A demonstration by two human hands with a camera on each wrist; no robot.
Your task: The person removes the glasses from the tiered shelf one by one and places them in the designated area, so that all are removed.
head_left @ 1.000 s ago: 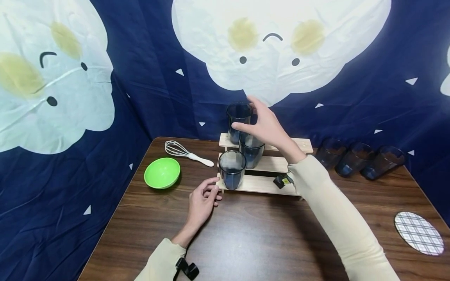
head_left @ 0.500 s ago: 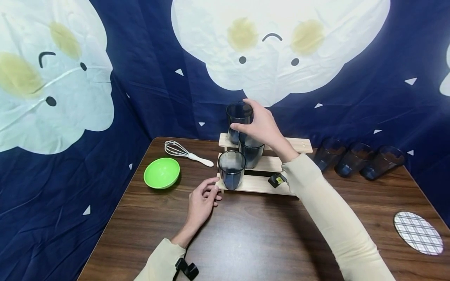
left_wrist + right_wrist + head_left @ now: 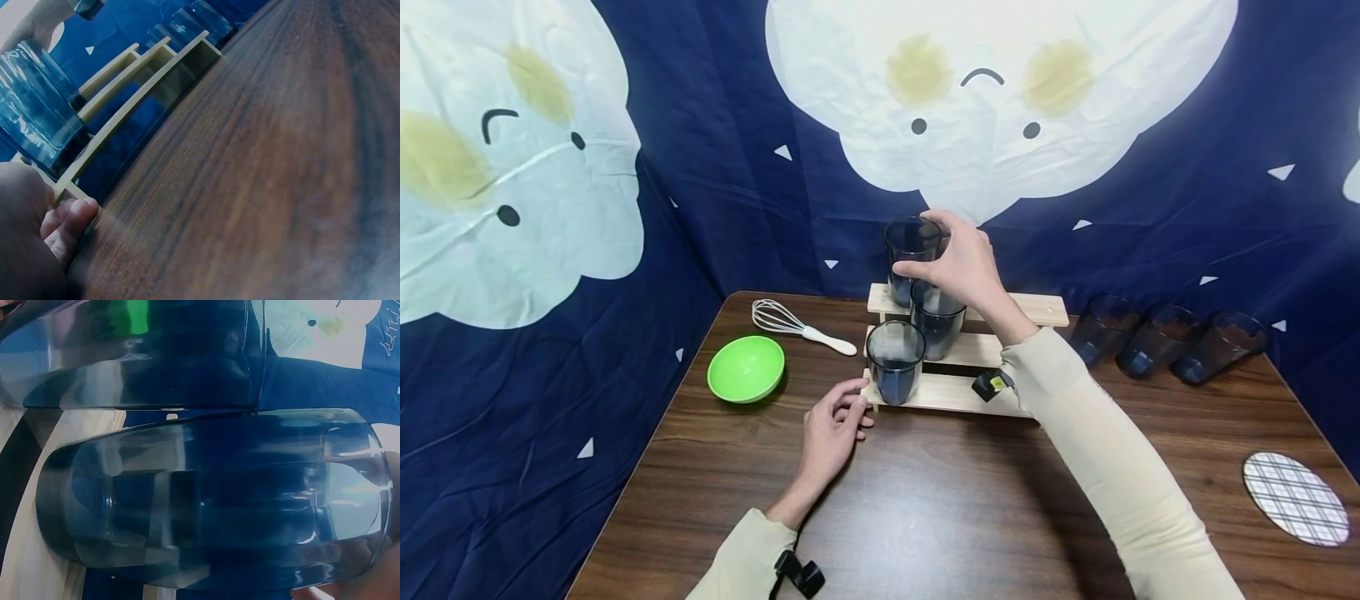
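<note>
A three-tier wooden stand bears one dark tinted drinking glass on each step, all near its left end. My right hand grips the glass on the top step, thumb in front and fingers behind near the rim. That glass appears upright, its base on or just over the wood; I cannot tell which. The middle glass and lowest glass stand upright. My left hand holds the left end of the lowest step; in the left wrist view its fingers curl at that corner.
Three more tinted glasses stand at the table's back right. A green bowl and a white-handled whisk lie left of the stand. A checked round mat is at the right edge. A blue cloud-print cloth hangs behind.
My right hand has come slightly left, its fingers closing in on the top glass's rim, and then stayed there. My left hand and the other glasses have not moved.
</note>
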